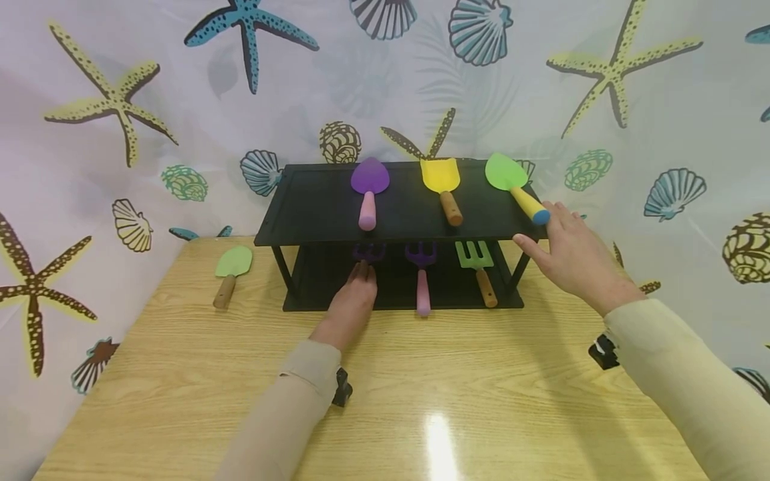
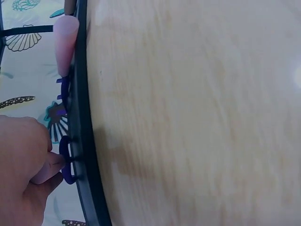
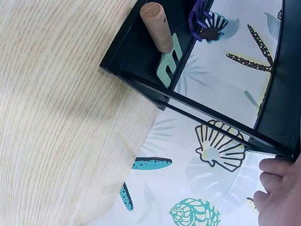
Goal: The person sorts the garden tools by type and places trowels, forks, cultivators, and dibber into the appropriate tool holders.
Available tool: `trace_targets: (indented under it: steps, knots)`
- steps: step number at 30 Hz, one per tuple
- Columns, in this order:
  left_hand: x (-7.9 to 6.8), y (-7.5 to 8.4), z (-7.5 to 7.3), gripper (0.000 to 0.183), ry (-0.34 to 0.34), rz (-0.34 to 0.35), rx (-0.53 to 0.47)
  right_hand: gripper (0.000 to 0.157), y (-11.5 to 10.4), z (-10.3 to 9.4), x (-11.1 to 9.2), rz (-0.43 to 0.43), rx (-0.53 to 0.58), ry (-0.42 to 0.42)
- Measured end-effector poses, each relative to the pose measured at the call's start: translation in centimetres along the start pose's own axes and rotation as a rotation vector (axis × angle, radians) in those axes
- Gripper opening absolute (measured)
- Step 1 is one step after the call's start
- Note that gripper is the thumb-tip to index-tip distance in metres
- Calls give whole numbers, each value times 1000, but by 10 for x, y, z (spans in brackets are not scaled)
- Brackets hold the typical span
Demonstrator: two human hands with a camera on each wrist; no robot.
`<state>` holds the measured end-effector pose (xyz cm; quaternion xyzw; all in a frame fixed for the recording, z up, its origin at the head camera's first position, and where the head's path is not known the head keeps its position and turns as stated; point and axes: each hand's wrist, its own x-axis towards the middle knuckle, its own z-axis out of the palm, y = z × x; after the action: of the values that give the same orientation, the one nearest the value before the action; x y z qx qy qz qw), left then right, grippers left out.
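A black two-tier rack (image 1: 319, 207) stands on the table. My left hand (image 1: 355, 300) reaches to its lower tier and pinches the pink handle (image 2: 49, 168) of a purple hand fork (image 2: 67, 160). That fork's tines lie over the tier; most of its handle is hidden by my fingers. Right of it lie another purple hand fork (image 1: 423, 284) with a pink handle and a green hand fork (image 1: 475, 257) with a wooden handle. My right hand (image 1: 571, 257) rests at the rack's upper right corner, thumb spread from the fingers, beside a green trowel (image 1: 505, 172) with a yellow handle.
On the upper tier lie a purple trowel (image 1: 369, 177) and a yellow shovel (image 1: 441, 177). A pale green trowel (image 1: 233, 262) with a wooden handle lies on the wooden table (image 1: 180, 374), left of the rack. Behind hangs a sea-patterned cloth (image 1: 391, 80).
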<state>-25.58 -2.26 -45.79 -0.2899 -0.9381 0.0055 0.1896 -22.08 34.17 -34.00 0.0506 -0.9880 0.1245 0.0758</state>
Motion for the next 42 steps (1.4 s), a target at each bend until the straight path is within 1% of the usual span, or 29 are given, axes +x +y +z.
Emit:
trace_targets:
  steps: [3, 6, 11, 17, 21, 25, 27, 29, 32, 33, 35, 38, 40, 42]
  knots:
    - [3, 3, 5, 38, -1, 6, 34, 99, 1, 0, 1, -1, 9, -3]
    - [4, 6, 9, 40, -16, 3, 52, 98, 1, -1, 1, -8, 12, 0]
    - [4, 10, 14, 41, -26, -17, 48, 96, 1, -1, 3, -23, 8, 17]
    - [6, 14, 19, 42, -44, -62, -18, 96, 1, 0, 4, -30, 18, 22]
    - [7, 17, 20, 41, -11, -65, -30, 96, 1, 0, 4, -29, 22, 19]
    - [8, 19, 23, 40, 43, -52, -4, 96, 1, -1, 4, -27, 27, 16]
    - [8, 20, 24, 39, 46, -50, 12, 96, 2, -1, 4, -26, 25, 14]
    - [8, 21, 25, 40, 26, -51, 40, 96, 2, -1, 4, -26, 18, 12]
    - [8, 22, 25, 40, -9, -48, 111, 97, 2, -1, 4, -22, 7, 10]
    - [8, 23, 25, 40, -10, -49, 117, 97, 2, 0, 4, -21, 4, 11]
    - [7, 24, 24, 41, -6, -59, 106, 98, 2, 0, 3, -18, 1, 11]
    - [5, 25, 22, 42, 27, -86, 26, 98, 1, 0, 4, -14, 3, 12]
    - [5, 24, 20, 45, 36, -108, -14, 98, 1, 0, 4, -12, 2, 12]
    - [5, 23, 17, 52, 30, -140, -56, 98, 1, 0, 4, -10, 2, 13]
